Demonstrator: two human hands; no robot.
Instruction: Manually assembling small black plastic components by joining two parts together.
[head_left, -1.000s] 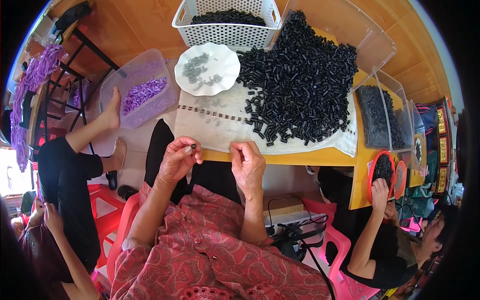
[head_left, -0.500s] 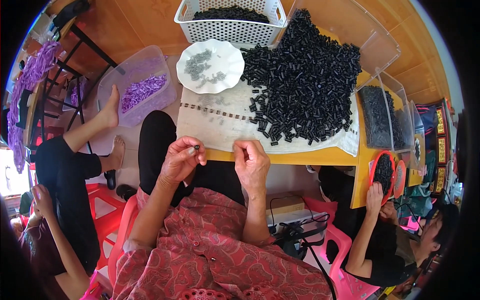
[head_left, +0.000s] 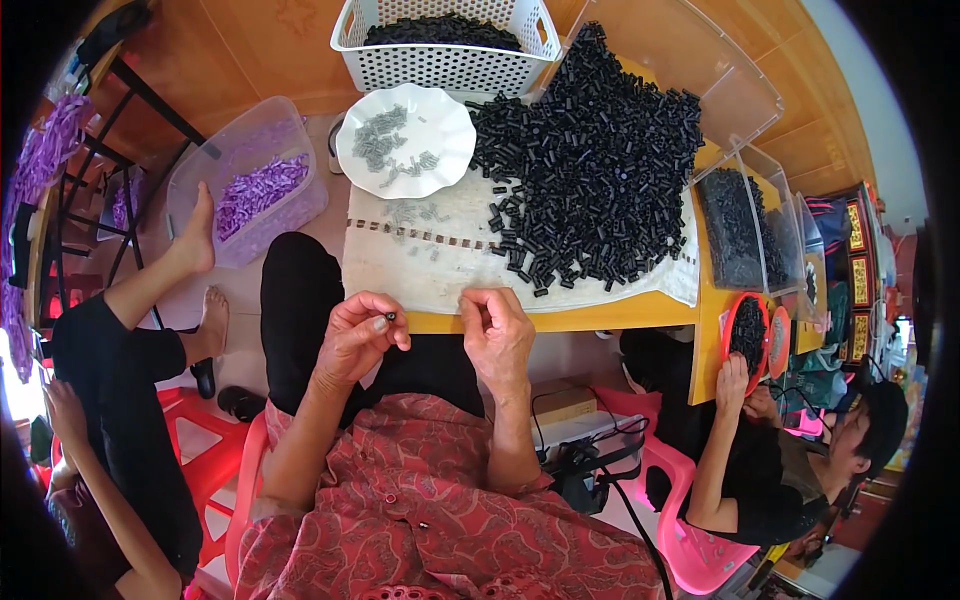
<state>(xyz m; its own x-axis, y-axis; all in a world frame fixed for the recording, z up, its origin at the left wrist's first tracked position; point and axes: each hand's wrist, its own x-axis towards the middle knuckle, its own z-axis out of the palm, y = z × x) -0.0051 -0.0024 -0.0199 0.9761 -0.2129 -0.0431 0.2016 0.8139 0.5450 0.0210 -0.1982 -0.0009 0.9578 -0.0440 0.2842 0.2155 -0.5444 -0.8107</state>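
Note:
Over my lap, just before the table's front edge, my left hand (head_left: 352, 342) is closed in a pinch on a small black tube (head_left: 390, 316), its end facing up. To its right, at the cloth's near edge, my right hand (head_left: 498, 338) has thumb and forefinger pressed together; anything between them is too small to make out. Beyond the hands, a big heap of black tubes (head_left: 610, 170) lies on a white cloth (head_left: 400, 275). Left of the heap stands a white scalloped plate (head_left: 445, 125) with small clear pieces (head_left: 380, 140). More clear pieces are scattered on the cloth near it.
A white perforated basket (head_left: 440, 72) of black pieces stands behind the plate. Clear boxes (head_left: 735, 230) stand at the right. A tub (head_left: 185, 190) of purple pieces is on the floor, left. People sit on both sides; the right one's hand (head_left: 733, 377) touches a red-rimmed tray (head_left: 727, 330).
The view has shifted slightly, so the table and plate appear a little further left. Both my hands keep nearly the same pose, the black tube still in my left fingers.

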